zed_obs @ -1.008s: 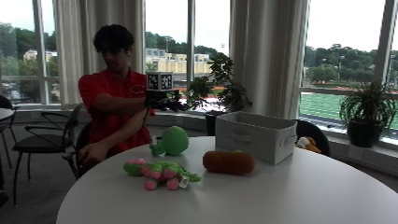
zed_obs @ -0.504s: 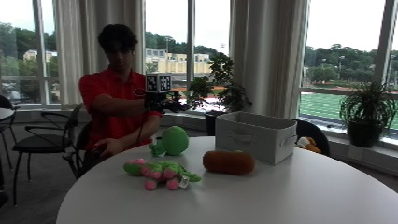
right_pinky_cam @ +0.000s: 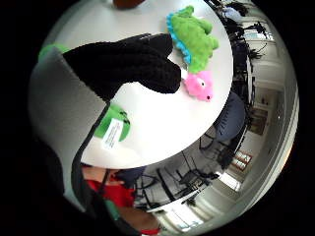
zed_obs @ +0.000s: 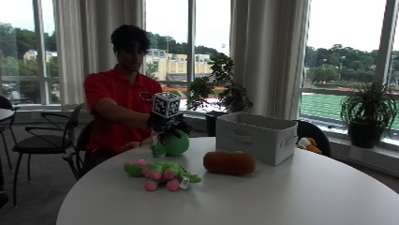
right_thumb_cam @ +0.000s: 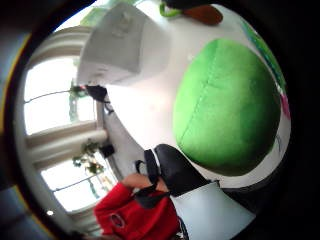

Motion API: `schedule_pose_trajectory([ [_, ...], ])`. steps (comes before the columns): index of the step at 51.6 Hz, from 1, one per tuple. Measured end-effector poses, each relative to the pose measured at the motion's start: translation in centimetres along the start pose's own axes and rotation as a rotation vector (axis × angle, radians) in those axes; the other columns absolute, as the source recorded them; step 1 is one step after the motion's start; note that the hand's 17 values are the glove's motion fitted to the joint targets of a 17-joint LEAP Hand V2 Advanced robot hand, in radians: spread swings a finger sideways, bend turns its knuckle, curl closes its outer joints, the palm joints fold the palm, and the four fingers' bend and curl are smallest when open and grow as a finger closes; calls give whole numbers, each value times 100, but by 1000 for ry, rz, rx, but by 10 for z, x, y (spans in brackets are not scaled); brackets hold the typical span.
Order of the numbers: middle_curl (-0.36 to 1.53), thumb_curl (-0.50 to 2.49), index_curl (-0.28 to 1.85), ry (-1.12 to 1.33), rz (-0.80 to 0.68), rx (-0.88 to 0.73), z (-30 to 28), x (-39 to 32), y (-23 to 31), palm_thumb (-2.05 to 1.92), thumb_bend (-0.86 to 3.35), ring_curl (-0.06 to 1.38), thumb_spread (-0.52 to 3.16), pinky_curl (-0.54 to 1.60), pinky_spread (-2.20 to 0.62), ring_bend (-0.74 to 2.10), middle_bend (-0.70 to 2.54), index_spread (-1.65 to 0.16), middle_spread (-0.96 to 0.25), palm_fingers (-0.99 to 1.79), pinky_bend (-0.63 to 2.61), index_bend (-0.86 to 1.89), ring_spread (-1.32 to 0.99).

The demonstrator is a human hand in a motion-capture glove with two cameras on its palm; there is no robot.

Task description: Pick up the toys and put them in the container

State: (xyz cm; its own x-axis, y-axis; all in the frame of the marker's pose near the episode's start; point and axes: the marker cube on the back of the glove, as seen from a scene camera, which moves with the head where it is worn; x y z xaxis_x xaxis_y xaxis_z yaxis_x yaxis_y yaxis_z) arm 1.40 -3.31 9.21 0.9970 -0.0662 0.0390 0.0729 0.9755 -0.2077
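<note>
On the round white table (zed_obs: 299,197) a green ball-shaped plush (zed_obs: 175,144) sits nearest the person. My gloved right hand (zed_obs: 167,124) hovers just over its top, fingers relaxed and not round it. The thumb side palm view is largely filled by this green plush (right_thumb_cam: 225,105), with the thumb (right_thumb_cam: 172,170) beside it. A green and pink dinosaur plush (zed_obs: 162,172) lies toward the table's front, also seen past my fingers (right_pinky_cam: 128,64) as the dinosaur (right_pinky_cam: 192,37). An orange-brown plush (zed_obs: 229,162) lies beside the white fabric container (zed_obs: 255,137).
Another small plush (zed_obs: 308,144) rests on a chair behind the container. Potted plants (zed_obs: 368,117) stand along the window sill. Black chairs (zed_obs: 43,140) stand left of the table. Bare tabletop stretches to the front and right.
My gloved hand has come down from chest height to just above the green ball plush. The toys and the container have not moved.
</note>
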Motion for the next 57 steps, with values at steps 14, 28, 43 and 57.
schedule_pose_trajectory([
  [14,16,28,24,85,-93,-216,40,-30,-18,10,0,21,107,46,6,34,8,-41,-7,-3,132,16,-2],
  [28,24,38,29,79,-107,-41,39,-33,-20,35,9,33,118,37,-14,79,29,-42,-23,52,114,23,-23],
  [43,35,57,35,97,-54,92,-5,-37,-41,65,16,38,91,34,-36,88,47,-42,-38,88,103,24,-45],
  [57,42,69,47,150,-65,186,-130,-84,-80,70,11,40,65,33,-39,85,49,-44,-45,89,99,30,-52],
])
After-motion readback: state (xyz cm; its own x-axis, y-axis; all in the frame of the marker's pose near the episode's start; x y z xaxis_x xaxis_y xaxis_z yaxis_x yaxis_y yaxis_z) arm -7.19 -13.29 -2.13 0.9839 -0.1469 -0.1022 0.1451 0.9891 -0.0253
